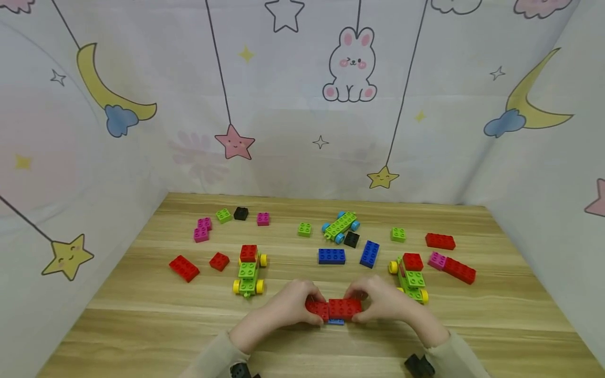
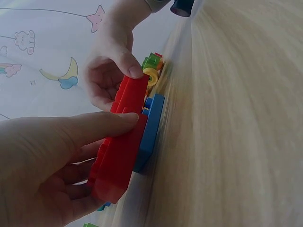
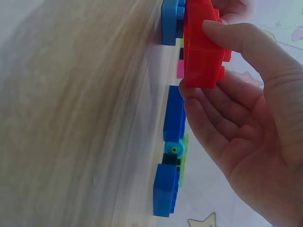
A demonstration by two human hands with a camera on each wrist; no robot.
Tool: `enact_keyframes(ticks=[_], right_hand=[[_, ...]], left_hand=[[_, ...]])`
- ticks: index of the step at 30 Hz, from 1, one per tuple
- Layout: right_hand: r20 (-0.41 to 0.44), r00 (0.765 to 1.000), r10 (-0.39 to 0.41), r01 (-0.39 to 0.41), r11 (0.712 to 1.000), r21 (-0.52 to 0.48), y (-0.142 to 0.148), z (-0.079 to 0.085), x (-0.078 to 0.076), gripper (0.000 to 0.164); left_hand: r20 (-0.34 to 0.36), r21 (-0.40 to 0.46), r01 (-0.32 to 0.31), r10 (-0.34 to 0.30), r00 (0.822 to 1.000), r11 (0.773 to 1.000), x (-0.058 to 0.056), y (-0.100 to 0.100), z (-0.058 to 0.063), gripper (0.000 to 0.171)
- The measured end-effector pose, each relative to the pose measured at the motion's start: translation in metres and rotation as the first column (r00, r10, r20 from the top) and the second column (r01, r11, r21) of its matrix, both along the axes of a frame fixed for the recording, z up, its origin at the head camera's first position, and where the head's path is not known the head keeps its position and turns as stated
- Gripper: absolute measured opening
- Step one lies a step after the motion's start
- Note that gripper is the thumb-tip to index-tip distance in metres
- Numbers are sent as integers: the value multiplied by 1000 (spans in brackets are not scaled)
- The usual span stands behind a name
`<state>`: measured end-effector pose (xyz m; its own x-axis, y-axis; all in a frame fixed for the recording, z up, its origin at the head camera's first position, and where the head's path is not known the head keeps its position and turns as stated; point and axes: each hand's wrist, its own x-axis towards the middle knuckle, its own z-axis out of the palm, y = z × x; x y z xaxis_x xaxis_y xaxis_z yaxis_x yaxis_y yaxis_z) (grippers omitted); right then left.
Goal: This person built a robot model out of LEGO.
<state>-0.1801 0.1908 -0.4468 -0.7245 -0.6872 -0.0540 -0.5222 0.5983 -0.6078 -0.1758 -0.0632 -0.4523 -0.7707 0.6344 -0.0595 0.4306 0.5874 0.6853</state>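
Low over the near middle of the table [image 1: 142, 325], two red bricks [image 1: 344, 308] meet end to end above a blue brick [image 1: 336, 322], whose studs show beneath them; I cannot tell whether any part is pressed home. The person's left hand [image 1: 301, 305] has thumb and fingers clamped on the left one of the pair, and the right hand [image 1: 376, 300] pinches the other the same way. On either side stands a green car with yellow wheels, the left car [image 1: 248, 272] well apart from the hands, the right car [image 1: 414, 278] just beside the right hand. Beyond lie two darker blue bricks [image 1: 332, 256], then a black brick [image 1: 352, 239] next to a green wheeled base [image 1: 341, 226]. A white backdrop [image 1: 293, 121] printed with stars, moons and a rabbit hangs behind.
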Motion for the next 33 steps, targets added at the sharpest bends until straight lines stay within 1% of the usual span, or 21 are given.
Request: enact_keyframes(ticks=[6,13,16,23,29,33], right_hand=[[9,1000,0,0,1000,-3,-1,-1,0,31],[38,999,-6,6,1000,9,-2,1,1,31],[38,999,-2,1,1000,15,-2,1,2,31],[45,999,-7,5,999,36,-3,0,3,30],[45,999,-11,9,999,37,-3,-1,3,30],[47,999,-13,11,999,37,-3,0,3,29]], left_hand=[[-9,-1,3,-3,1000,1000,0,0,0,34],[-44,-44,8,-10,999,999,3,0,3,34],[-60,-62,9,-12,998,998,4,1,4,33],[-76,-77,17,-23,997,997,6,3,5,32],[-109,-94,34,-44,993,995,7,4,5,37],[-136,-82,50,-61,989,995,8,7,4,39]])
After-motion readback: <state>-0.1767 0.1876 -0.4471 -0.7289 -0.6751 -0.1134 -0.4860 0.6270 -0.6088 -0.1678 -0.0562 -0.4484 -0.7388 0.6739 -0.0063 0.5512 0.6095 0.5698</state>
